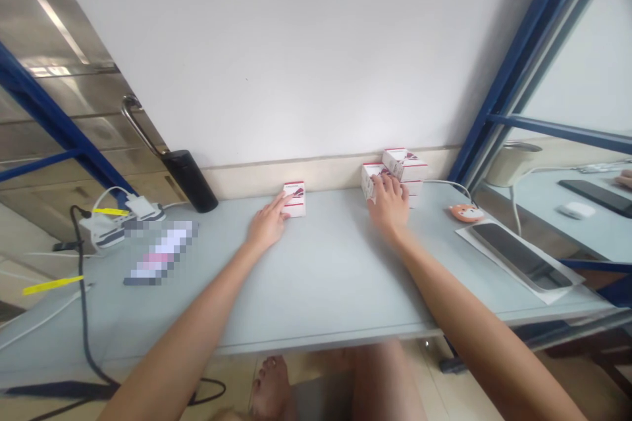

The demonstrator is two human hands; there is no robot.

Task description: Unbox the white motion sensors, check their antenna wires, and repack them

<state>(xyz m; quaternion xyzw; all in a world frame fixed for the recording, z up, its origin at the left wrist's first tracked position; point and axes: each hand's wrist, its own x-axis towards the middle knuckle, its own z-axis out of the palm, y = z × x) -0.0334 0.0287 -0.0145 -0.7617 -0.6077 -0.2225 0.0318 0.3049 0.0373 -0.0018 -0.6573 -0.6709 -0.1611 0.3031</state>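
A small white box (295,201) with red edges and a dark red print lies at the back of the table by the wall. My left hand (267,222) grips it from the near left side, fingers across its face and thumb near its lower edge. To the right, several similar boxes (407,165) stand close together, some stacked on others. Over the front left one of this group, my right hand (390,202) is curled, its fingers on the box's top. The palm hides most of that box, and the thumb is mostly hidden.
A black bottle-shaped object (190,181) stands at the back left, near a power strip (111,235) with cables and a blurred-out device (160,255). On the right are an orange animal-faced item (466,212) and a dark phone-like slab (521,256) on white paper. Blue frame posts (508,72) flank the table (326,289).
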